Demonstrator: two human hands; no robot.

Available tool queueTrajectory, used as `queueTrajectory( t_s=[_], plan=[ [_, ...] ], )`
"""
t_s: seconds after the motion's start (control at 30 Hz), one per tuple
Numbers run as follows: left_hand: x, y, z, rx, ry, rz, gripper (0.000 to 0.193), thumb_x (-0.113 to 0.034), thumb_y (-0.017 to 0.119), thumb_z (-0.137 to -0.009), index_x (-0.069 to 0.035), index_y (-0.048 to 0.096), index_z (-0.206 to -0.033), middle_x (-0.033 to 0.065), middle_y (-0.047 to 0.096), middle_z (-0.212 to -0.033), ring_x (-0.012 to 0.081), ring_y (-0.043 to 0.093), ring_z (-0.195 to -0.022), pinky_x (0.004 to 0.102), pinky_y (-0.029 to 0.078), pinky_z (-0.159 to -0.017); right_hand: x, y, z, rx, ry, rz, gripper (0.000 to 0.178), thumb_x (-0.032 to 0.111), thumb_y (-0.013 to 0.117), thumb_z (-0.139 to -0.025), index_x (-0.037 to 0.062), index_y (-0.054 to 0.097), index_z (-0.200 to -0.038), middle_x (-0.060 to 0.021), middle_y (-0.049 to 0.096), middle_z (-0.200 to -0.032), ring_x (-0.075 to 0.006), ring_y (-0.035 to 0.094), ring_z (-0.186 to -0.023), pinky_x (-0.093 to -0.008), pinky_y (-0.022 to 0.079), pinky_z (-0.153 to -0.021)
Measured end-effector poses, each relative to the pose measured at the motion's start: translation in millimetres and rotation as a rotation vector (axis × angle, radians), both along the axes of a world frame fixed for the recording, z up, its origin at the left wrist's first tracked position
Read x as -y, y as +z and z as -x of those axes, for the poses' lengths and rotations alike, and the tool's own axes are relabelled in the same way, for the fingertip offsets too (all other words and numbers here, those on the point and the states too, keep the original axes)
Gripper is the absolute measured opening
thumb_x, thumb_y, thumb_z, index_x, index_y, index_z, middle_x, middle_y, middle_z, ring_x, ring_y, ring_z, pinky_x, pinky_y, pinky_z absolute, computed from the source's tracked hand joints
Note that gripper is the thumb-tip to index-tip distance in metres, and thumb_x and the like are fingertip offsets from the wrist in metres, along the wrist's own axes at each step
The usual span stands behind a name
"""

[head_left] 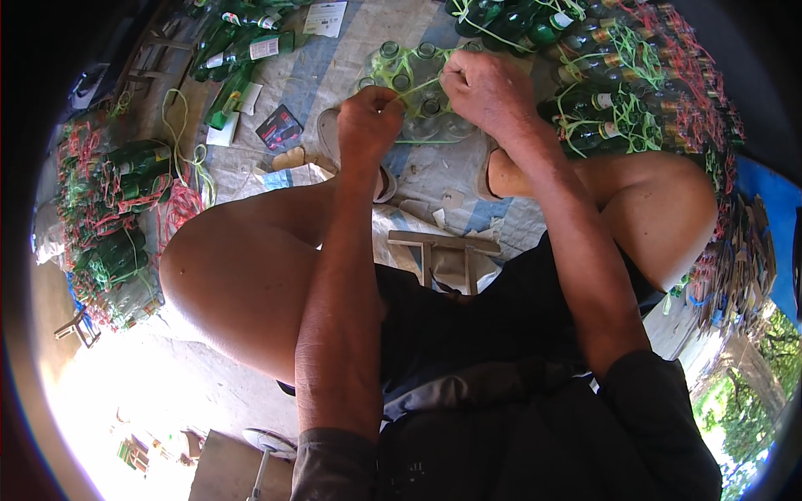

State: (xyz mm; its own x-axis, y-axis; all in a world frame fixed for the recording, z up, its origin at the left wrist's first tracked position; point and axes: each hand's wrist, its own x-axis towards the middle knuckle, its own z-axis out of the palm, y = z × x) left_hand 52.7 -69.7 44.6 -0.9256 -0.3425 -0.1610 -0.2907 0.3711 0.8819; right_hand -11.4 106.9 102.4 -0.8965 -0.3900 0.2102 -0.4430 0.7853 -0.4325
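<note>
Between my feet stands a cluster of clear glass bottles (434,129), necks up, with yellow-green plastic twine (420,86) running round and between the necks. My left hand (370,123) is closed at the near left side of the cluster, pinching the twine between thumb and fingers. Over the right side of the bottles, my right hand (491,90) is also closed on the twine, its fingertips partly hidden by the hand itself. A stretch of the twine spans the gap between both hands, across the bottle tops.
Green bottles (230,104) lie at the far left, and tied green bottles (518,29) at the far right. Bundles with red twine (702,75) line the right side; more tied bottles (125,175) stand left. A small wooden stool (443,242) sits between my legs on the sheet.
</note>
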Motion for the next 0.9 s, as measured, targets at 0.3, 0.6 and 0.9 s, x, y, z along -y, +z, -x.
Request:
queueTrajectory(
  t_s=[0.3, 0.6, 0.9],
  plan=[
    [-8, 10, -2, -0.105, -0.072, 0.283, 0.022, -0.023, 0.069, -0.078, -0.007, 0.074, -0.093, 0.0133, 0.072, -0.083, 0.0304, 0.071, -0.077, 0.0373, 0.055, -0.072, 25, 21, 20, -0.115, 0.108, -0.049, 0.011, 0.018, 0.06, -0.086, 0.0094, 0.064, -0.081, -0.0117, 0.067, -0.074, -0.0358, 0.065, -0.069, -0.0437, 0.051, -0.059],
    [-8, 12, -9, -0.138, -0.12, 0.337, 0.021, -0.024, 0.072, -0.077, -0.007, 0.076, -0.088, 0.0167, 0.072, -0.082, 0.0347, 0.07, -0.076, 0.0386, 0.055, -0.071, 36, 38, 22, -0.198, 0.274, 0.01, 0.013, 0.016, 0.059, -0.086, 0.0071, 0.058, -0.077, -0.012, 0.062, -0.071, -0.0361, 0.064, -0.069, -0.0461, 0.049, -0.059],
    [-7, 13, -9, -0.141, -0.126, 0.343, 0.019, -0.022, 0.073, -0.079, -0.007, 0.075, -0.089, 0.0174, 0.07, -0.078, 0.0345, 0.069, -0.071, 0.0391, 0.054, -0.068, 41, 39, 39, -0.023, 0.194, -0.12, 0.016, 0.013, 0.056, -0.079, -0.0005, 0.064, -0.075, -0.0226, 0.067, -0.077, -0.0399, 0.067, -0.073, -0.049, 0.053, -0.064]
  ],
)
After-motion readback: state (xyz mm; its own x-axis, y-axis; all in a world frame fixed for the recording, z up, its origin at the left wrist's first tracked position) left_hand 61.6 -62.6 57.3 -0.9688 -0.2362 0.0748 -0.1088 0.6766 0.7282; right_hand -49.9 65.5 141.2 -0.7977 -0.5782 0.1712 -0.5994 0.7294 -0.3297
